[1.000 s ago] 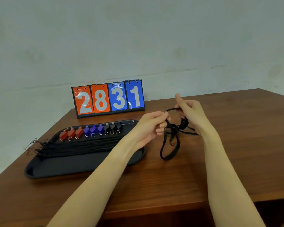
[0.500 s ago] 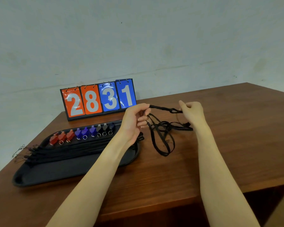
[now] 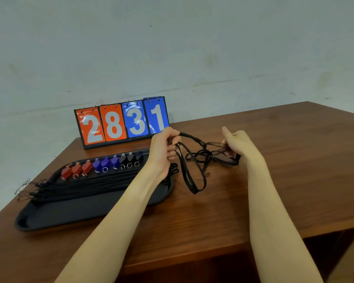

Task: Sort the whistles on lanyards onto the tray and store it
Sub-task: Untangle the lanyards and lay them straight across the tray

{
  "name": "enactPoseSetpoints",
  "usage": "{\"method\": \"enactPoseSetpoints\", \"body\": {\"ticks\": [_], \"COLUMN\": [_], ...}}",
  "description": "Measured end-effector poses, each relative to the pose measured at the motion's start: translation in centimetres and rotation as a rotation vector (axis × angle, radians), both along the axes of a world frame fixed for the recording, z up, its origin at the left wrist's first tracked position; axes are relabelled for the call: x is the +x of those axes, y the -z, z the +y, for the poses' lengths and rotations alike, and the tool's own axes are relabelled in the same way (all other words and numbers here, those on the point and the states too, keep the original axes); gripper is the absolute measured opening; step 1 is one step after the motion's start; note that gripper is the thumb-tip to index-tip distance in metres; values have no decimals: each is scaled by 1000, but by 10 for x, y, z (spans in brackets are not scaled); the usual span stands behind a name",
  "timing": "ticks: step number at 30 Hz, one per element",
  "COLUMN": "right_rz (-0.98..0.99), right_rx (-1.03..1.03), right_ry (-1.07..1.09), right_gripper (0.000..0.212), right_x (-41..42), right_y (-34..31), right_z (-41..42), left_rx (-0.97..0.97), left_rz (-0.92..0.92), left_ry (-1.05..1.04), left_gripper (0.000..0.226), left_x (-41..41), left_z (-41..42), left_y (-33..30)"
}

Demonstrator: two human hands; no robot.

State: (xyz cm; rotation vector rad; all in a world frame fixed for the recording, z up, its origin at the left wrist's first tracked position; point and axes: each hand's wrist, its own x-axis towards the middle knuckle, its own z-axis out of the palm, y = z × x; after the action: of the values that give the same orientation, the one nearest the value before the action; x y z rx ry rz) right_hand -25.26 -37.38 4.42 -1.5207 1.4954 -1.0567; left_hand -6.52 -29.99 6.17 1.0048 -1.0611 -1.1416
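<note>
Nine whistles (image 3: 102,165) in the black tray (image 3: 74,211); fingers of left hand (image 3: 161,152) and right hand (image 3: 238,142) gripping a tangled lanyard (image 3: 192,178).

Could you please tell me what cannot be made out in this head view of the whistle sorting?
- Whistle on the tangled black lanyard: hidden, perhaps inside the right hand.
- Right end of the black plastic tray: covered by the left hand and forearm.
- Dark whistles at the row's right end: too small to tell black from navy.
- Table's near edge: cut off.
</note>
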Motion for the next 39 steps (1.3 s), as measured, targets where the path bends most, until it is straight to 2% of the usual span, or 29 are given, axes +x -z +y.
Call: {"method": "enactPoseSetpoints", "body": {"ticks": [2,4,8,11,13,15,18,21,26,29,31,33,36,39], "right_rz": [65,102,48,86,141,149,32,-246,-438,-397,-302,-238,-148,4], "right_rx": [-3,-25,-47,-18,2,11,-26,-57,-120,-114,-107,-93,-78,-82], "right_ry": [-82,-150,-414,-584,-628,-627,-524,-344,41,252,355,386,389,426], "right_gripper": [50,40,17,24,28,23,12,19,16,9,17,22,13,28], "right_x": [0,-2,-5,-4,-3,-3,-5,-8,-10,-11,-12,-13,-12,-11], "right_y": [0,-1,-10,-16,-18,-18,-18,-17,-13,-7,-2,2,0,-9], "right_z": [1,3,11,19,22,22,22,19,9,2,0,0,6,22], "left_rx": [18,29,36,40,43,39,23,2,-11,-13,-6,-4,-6,-9], "left_rz": [-31,-57,-63,-63,-64,-59,6,116,220,238,235,233,250,269], "left_ry": [-24,-31,-37,-47,-52,-55,-60,-66,-51,-48,-55,-62,-58,-45], "left_gripper": [40,38,36,36,36,37,39,41,44,44,42,41,40,40], "left_x": [-1,-1,2,2,2,3,7,11,13,12,11,12,12,13], "left_z": [0,0,-1,-1,-2,-2,-3,-3,-1,0,1,1,2,3], "left_y": [1,2,2,2,3,3,2,0,-4,-6,-6,-6,-7,-9]}}
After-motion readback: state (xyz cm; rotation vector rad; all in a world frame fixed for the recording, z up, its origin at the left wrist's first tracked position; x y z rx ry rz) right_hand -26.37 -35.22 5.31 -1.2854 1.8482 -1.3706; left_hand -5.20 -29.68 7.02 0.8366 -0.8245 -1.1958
